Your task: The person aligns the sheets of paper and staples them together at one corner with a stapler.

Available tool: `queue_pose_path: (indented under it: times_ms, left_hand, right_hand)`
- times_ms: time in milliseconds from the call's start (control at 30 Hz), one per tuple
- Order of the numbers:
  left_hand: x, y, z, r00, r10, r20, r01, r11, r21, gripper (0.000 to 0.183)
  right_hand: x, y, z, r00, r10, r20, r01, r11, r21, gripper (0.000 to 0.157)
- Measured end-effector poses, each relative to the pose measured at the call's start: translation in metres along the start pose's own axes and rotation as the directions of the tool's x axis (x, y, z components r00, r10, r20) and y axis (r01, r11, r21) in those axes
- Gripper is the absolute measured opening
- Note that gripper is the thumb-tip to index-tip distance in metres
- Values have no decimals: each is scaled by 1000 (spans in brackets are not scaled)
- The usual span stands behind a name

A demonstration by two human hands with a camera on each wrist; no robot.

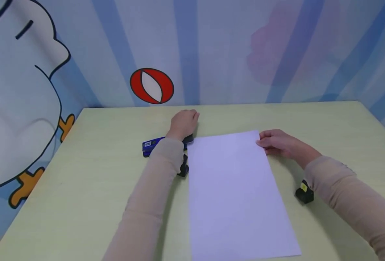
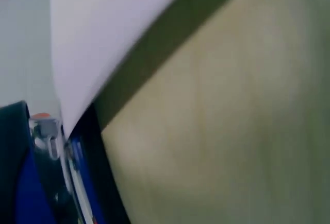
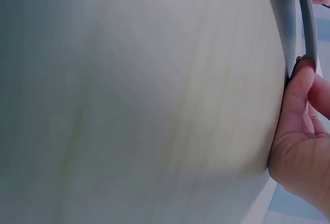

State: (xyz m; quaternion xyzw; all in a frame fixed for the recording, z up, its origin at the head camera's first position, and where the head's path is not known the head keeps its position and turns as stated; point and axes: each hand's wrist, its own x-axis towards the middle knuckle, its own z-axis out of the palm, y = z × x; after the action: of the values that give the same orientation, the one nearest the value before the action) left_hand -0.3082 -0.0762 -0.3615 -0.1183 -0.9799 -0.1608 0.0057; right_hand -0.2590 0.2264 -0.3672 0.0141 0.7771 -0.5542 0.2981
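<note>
A sheet of white paper (image 1: 235, 192) lies on the table, its far left corner at a blue and black stapler (image 1: 151, 145). In the left wrist view the paper's corner (image 2: 93, 38) reaches the gap of the stapler (image 2: 85, 172), near its metal front. My left hand (image 1: 183, 123) is over the stapler's far side with its fingers curled; the forearm hides the stapler's middle, and contact is hidden. At the far right corner my right hand (image 1: 277, 142) pinches the paper between thumb and fingers; the right wrist view shows this hand (image 3: 304, 116) at the sheet's edge.
The pale wooden table (image 1: 107, 174) meets a blue striped wall (image 1: 218, 54) with a red and white ball (image 1: 151, 86) painted on it. Small black cameras sit under both wrists, the right one (image 1: 305, 192) with a yellow label.
</note>
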Motion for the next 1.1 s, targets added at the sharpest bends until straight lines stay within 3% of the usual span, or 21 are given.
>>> queue_pose_path:
  times_ms: [167, 267, 367, 533, 767, 1100]
  left_hand:
    - [6, 6, 5, 1000, 11, 0, -11, 999, 39, 33]
    - [5, 6, 6, 999, 20, -49, -18, 999, 40, 33]
    - [0, 4, 8, 994, 40, -105, -36, 998, 43, 36]
    - [-14, 0, 12, 995, 15, -99, -4, 993, 115, 45]
    - [-19, 1, 7, 982, 48, -184, -17, 986, 166, 44]
    - [-11, 11, 1, 990, -1, -142, 32, 976, 215, 45]
  right_hand:
    - [-4, -1, -6, 1000, 12, 7, -12, 1000, 8, 21]
    - [-3, -2, -6, 1000, 9, -5, -9, 1000, 17, 19]
    - [-2, -1, -3, 1000, 10, -8, -10, 1000, 23, 18]
    - [1, 7, 8, 998, 47, 35, -49, 998, 44, 16]
    - [2, 5, 9, 1000, 1, 30, -2, 999, 53, 16]
    - [-4, -1, 1, 1000, -12, 26, 11, 1000, 4, 16]
